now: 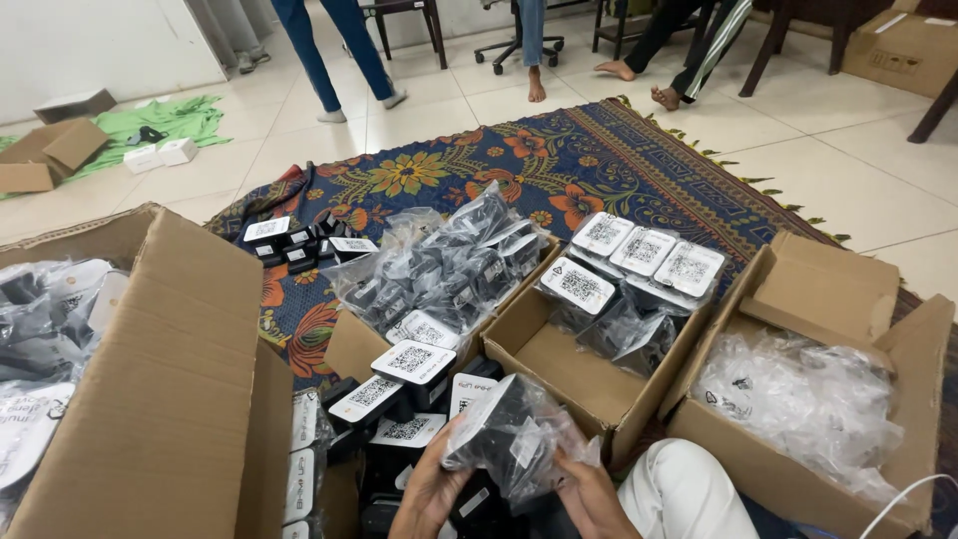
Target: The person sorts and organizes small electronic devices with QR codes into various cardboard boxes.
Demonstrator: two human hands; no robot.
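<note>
A small black device in a clear plastic bag (511, 431) sits between my two hands at the bottom centre. My left hand (431, 491) grips the bag's left side. My right hand (589, 494) pinches its lower right edge. Under and left of my hands lie several black devices with white square-patterned labels (411, 361). A cardboard box of bagged black devices (439, 274) stands just beyond.
A second open box (589, 384) holds several labelled bagged devices. On the right a box (828, 299) is filled with empty clear bags. A big carton (170, 389) stands at the left. All rest on a patterned blue rug (559, 160). Other people's legs are at the far side.
</note>
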